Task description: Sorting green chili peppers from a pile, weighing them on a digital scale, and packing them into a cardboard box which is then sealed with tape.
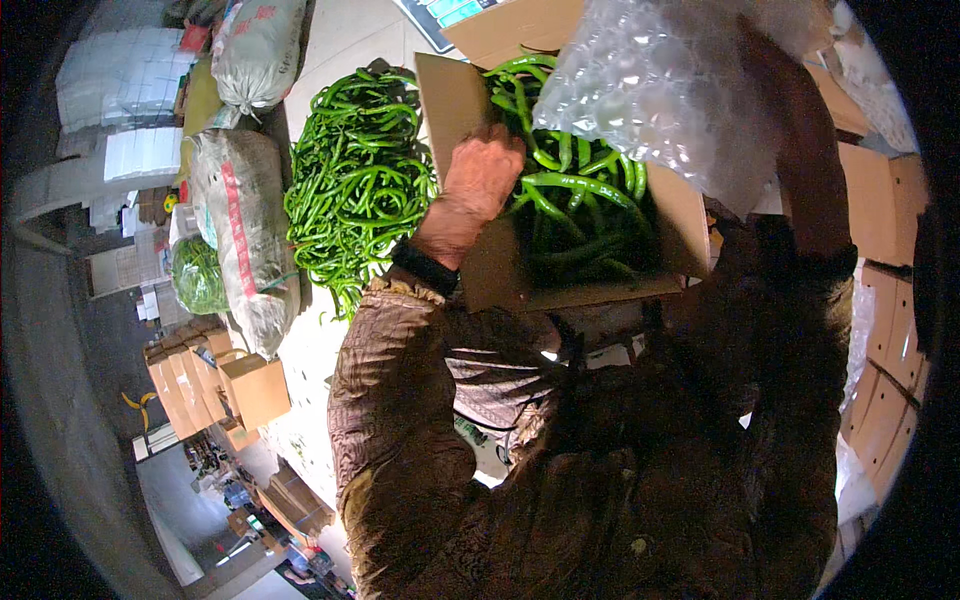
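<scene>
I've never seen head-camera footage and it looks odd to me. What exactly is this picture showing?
There is no machine here, just a person using bare hands. A wide fisheye camera on their head looks down, so edges bend and the brown sleeves loom large.

The left hand is curled at the edge of an open box with green peppers inside; I can't tell whether it grips anything. The right hand is in deep shadow beside bubble wrap, so its hold is unclear too.

Left of the box lies a heap of peppers on a pale surface, with stuffed sacks beyond.
</scene>
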Demonstrator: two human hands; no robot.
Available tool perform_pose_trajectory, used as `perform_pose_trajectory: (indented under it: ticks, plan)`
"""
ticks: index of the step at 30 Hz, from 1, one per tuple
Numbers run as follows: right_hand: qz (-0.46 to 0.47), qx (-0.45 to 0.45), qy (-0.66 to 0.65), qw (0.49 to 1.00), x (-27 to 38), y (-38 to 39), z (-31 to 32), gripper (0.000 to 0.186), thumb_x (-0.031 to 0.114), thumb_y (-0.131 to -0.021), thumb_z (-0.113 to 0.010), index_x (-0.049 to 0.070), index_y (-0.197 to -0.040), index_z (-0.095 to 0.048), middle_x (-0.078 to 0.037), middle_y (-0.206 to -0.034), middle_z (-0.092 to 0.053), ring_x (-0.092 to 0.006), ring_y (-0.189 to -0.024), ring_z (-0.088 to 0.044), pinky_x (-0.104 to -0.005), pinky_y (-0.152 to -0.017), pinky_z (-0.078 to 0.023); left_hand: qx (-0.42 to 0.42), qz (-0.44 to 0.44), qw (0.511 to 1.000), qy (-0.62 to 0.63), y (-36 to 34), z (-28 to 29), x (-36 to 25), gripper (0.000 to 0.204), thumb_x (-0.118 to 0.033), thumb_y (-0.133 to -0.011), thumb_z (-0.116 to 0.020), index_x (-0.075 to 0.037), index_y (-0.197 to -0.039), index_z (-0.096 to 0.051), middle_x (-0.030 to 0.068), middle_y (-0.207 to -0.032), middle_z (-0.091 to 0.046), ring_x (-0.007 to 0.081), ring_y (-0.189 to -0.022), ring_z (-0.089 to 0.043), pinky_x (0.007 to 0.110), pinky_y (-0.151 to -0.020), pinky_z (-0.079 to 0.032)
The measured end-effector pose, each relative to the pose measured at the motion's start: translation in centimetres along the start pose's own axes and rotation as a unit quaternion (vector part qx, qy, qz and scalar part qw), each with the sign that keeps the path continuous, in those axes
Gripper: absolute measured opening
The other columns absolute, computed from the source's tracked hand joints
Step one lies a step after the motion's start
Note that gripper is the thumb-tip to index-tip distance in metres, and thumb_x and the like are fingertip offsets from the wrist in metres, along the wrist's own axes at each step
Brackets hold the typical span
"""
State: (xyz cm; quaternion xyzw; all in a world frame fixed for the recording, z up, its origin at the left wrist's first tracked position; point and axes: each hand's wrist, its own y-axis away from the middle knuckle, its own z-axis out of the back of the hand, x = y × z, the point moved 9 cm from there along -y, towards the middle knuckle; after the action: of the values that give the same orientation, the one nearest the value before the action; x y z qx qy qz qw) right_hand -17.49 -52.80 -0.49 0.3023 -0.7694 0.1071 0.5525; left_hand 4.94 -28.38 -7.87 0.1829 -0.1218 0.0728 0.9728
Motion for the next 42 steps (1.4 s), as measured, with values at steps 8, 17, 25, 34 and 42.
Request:
perform_pose_trajectory:
  ticks: [8, 17, 25, 34, 42]
  plan:
    - [-0.029, -0.139, 0.039, 0.989, 0.3, 1.7, -0.8, 0.034, 0.019, -0.089, -0.068, 0.003, -0.117, -0.062, -0.006, -0.106, -0.063, -0.019, -0.097, -0.061, -0.0319, -0.09, -0.048, -0.159, -0.04, 0.983, 0.081, 4.5, 7.2, -3.3, 0.036, -0.004, -0.07, -0.069, -0.013, -0.104, -0.063, 0.0129, -0.098, -0.062, 0.0312, -0.096, -0.062, 0.043, -0.076, -0.053]
    - [0.034, -0.061, 0.023, 0.997, 2.7, 3.9, -5.5, 0.04, 0.026, -0.087, -0.069, 0.005, -0.12, -0.059, -0.008, -0.104, -0.063, -0.0182, -0.095, -0.061, -0.0307, -0.084, -0.05, 0.016, -0.232, 0.905, 0.357, 1.4, 1.9, -14.5, 0.016, -0.011, -0.075, -0.063, -0.006, -0.09, -0.065, 0.0187, -0.093, -0.063, 0.0398, -0.083, -0.064, 0.047, -0.069, -0.053]
    - [0.023, 0.054, 0.083, 0.995, 0.3, 1.3, -5.6, 0.042, 0.028, -0.093, -0.06, 0.003, -0.126, -0.055, -0.01, -0.118, -0.06, -0.0196, -0.101, -0.06, -0.0312, -0.093, -0.047, -0.156, -0.21, 0.889, 0.375, 4.1, 5.5, -14.2, 0.017, -0.014, -0.078, -0.061, -0.006, -0.094, -0.062, 0.0182, -0.08, -0.062, 0.0386, -0.079, -0.062, 0.048, -0.069, -0.05]
    - [-0.153, 0.198, 0.046, 0.967, -8.1, 4.1, -12.2, 0.033, 0.024, -0.092, -0.062, 0.002, -0.118, -0.058, -0.006, -0.105, -0.065, -0.0155, -0.094, -0.064, -0.0302, -0.083, -0.053, -0.041, -0.056, 0.773, 0.631, 13.7, 18.3, -0.9, 0.031, -0.015, -0.085, -0.071, -0.005, -0.113, -0.063, 0.013, -0.102, -0.068, 0.0237, -0.087, -0.064, 0.034, -0.078, -0.052]
    - [-0.083, 0.304, 0.127, 0.941, -12.1, 5.0, -13.3, 0.033, 0.015, -0.091, -0.059, 0.004, -0.122, -0.053, -0.001, -0.09, -0.06, -0.0093, -0.073, -0.056, -0.0254, -0.064, -0.046, -0.187, 0.196, 0.932, 0.239, 2.8, 7.4, 0.1, 0.072, -0.056, -0.086, -0.059, -0.01, -0.139, -0.045, 0.0203, -0.143, -0.04, 0.0382, -0.132, -0.035, 0.056, -0.105, -0.033]
